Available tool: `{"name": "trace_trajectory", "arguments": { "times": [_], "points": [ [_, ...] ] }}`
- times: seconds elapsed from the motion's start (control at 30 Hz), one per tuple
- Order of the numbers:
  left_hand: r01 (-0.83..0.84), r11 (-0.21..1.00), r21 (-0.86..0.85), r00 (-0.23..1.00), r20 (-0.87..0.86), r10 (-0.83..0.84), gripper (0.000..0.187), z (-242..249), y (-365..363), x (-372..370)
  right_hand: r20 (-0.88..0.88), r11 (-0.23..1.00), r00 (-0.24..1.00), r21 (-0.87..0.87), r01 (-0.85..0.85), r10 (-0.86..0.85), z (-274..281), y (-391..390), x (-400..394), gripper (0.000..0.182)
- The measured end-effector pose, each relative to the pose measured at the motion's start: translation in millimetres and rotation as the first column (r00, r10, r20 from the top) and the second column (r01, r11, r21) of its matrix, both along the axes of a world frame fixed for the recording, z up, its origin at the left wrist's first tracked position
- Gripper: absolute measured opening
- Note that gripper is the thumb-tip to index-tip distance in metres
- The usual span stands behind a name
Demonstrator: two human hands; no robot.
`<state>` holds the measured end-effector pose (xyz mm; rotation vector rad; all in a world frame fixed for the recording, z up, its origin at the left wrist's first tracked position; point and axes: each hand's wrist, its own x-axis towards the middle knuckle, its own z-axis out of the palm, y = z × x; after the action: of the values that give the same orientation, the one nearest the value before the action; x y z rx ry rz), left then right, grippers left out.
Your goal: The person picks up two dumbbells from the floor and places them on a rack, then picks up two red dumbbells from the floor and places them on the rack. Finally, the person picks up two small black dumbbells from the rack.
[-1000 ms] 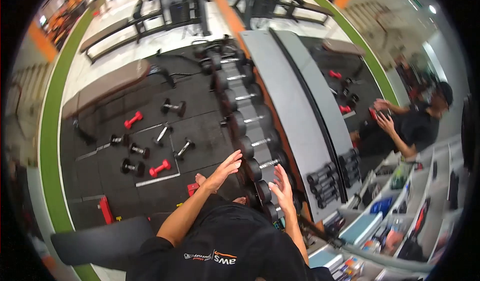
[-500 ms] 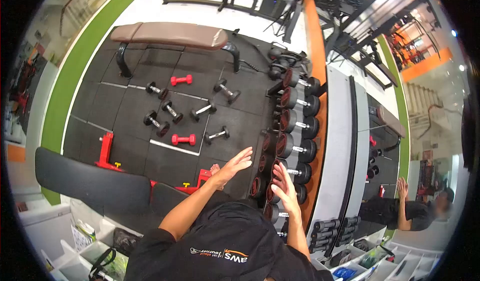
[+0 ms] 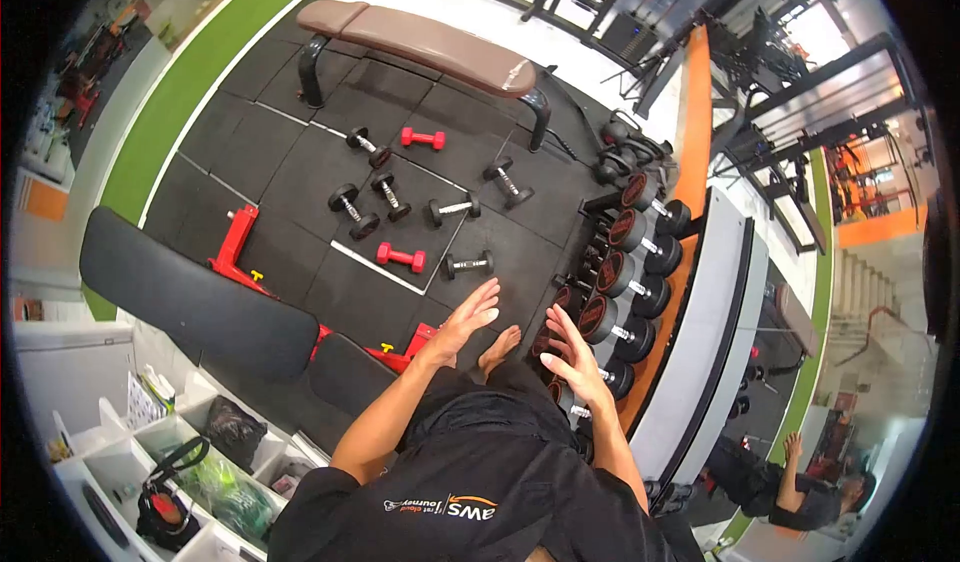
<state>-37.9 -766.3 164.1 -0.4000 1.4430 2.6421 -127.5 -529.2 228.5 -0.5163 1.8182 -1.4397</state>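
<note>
My left hand (image 3: 463,325) is held out over the dark floor mat, holding nothing, its fingers stretched out. Just beyond its fingertips lies a black dumbbell (image 3: 469,264) with a silver handle. My right hand (image 3: 577,360), also empty with fingers extended, is raised in front of the dumbbell rack and overlaps it in view, so touch cannot be ruled out. Large round dumbbells (image 3: 628,274) line the rack's top row. On the mat ahead are a near red dumbbell (image 3: 401,257), a far red dumbbell (image 3: 423,139) and several black ones, including one (image 3: 509,183) at the right.
A brown flat bench (image 3: 430,46) stands across the far side. At left is a black padded bench (image 3: 195,292) with a red frame (image 3: 236,240). White cubbies (image 3: 110,462) hold bags at lower left. A mirror (image 3: 770,362) runs along the right, behind the rack.
The view has turned and shifted, so floor dumbbells and benches appear farther right and higher. A bare foot shows more fully between my hands. Both hands remain extended and empty.
</note>
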Motion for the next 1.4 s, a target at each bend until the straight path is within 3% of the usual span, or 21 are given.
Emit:
{"name": "trace_trajectory", "arguments": {
  "times": [0.27, 0.47, 0.73, 1.07, 1.4],
  "points": [
    [-0.174, 0.985, -0.019, 0.984, 0.025, 0.175, 0.073, -2, -3, -6, 0.023, 0.993, 0.993, -0.046, -0.112, 0.113, 5, -20, -56, 0.087],
    [-0.324, 0.945, -0.047, 0.946, 0.01, 0.325, 0.07, -2, 6, -34, -0.005, 0.993, 0.998, -0.09, -0.07, 0.07, 7, 5, -136, 0.086],
    [-0.455, 0.888, -0.062, 0.889, 0.017, 0.457, 0.074, 0, 38, -80, 0.031, 0.974, 0.983, -0.144, -0.174, 0.181, 0, 23, -207, 0.084],
    [-0.685, 0.723, -0.085, 0.725, 0.014, 0.689, 0.074, 11, 36, -82, 0.096, 0.935, 0.942, -0.191, -0.299, 0.321, -21, 7, -242, 0.085],
    [-0.742, 0.661, -0.111, 0.654, 0.098, 0.75, 0.078, -6, -9, -104, 0.058, 0.895, 0.903, -0.174, -0.41, 0.425, -23, -56, -265, 0.086]
  ]
}}
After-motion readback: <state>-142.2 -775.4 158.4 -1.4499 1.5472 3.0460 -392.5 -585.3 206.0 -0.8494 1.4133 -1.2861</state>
